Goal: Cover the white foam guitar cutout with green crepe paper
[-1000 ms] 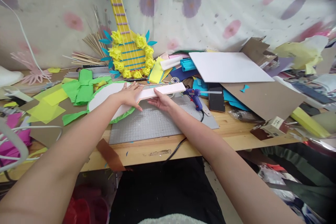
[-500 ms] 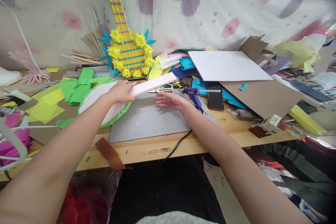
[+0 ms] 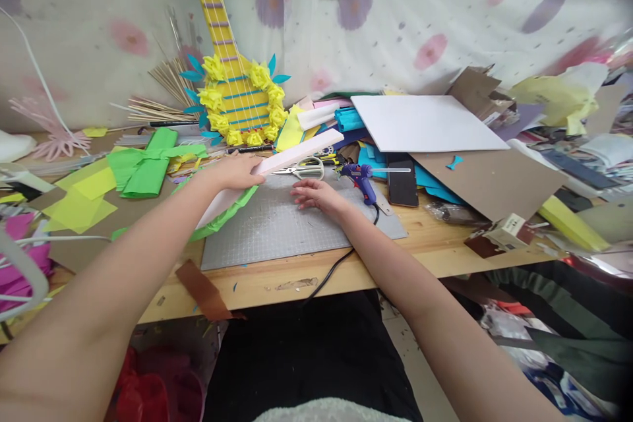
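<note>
My left hand [image 3: 237, 171] is wrapped round the near end of a long pale strip [image 3: 301, 151], which looks like foam board and slants up to the right. Under my left forearm lies a white board with a ruffled green paper edge [image 3: 232, 211], mostly hidden; whether the strip is joined to it I cannot tell. Over the grey cutting mat [image 3: 277, 231], my right hand [image 3: 319, 198] hovers with fingers apart and nothing in them. Scissors [image 3: 309, 170] with pale handles lie just beyond its fingertips. A purple glue gun [image 3: 361, 178] with a clear glue stick sits to its right.
A yellow paper guitar [image 3: 242, 99] edged with yellow flowers leans at the back. Right of the mat are a phone [image 3: 402, 181], a white board [image 3: 425, 122] and brown cardboard [image 3: 489, 178]. Green crepe paper [image 3: 153, 165] lies left. A black cord [image 3: 331, 273] crosses the table's front edge.
My left hand has shifted slightly right and the pale strip has moved up and right with it. The green-edged board has slid right and tilted. My right hand stays over the mat, fingers slightly more curled.
</note>
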The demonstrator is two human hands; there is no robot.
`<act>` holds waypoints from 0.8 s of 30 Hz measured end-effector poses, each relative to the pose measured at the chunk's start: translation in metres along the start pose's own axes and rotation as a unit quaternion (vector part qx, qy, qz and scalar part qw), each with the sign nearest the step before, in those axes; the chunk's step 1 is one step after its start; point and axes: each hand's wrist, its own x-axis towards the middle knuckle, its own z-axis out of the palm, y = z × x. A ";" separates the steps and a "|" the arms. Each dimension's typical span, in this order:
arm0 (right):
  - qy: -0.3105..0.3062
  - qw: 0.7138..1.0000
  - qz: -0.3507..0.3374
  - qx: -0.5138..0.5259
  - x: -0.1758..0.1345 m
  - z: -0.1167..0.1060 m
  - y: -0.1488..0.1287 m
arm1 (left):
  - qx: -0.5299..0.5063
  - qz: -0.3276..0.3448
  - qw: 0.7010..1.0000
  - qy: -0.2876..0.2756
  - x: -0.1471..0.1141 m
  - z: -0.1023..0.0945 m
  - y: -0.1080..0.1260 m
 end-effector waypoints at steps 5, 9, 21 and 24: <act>-0.007 0.998 -0.051 0.025 0.009 0.011 -0.004 | -0.050 0.024 0.995 -0.085 -0.002 -0.016 0.003; -0.025 0.983 -0.125 0.131 0.022 0.021 -0.010 | -0.059 0.029 0.993 -0.093 -0.003 -0.011 0.005; 0.081 0.947 -0.118 0.286 0.044 0.033 -0.035 | 0.041 -0.187 0.980 0.058 -0.060 -0.064 0.010; 0.109 0.948 -0.103 0.280 0.041 0.040 -0.043 | 0.033 -0.167 0.974 0.147 -0.056 -0.073 -0.012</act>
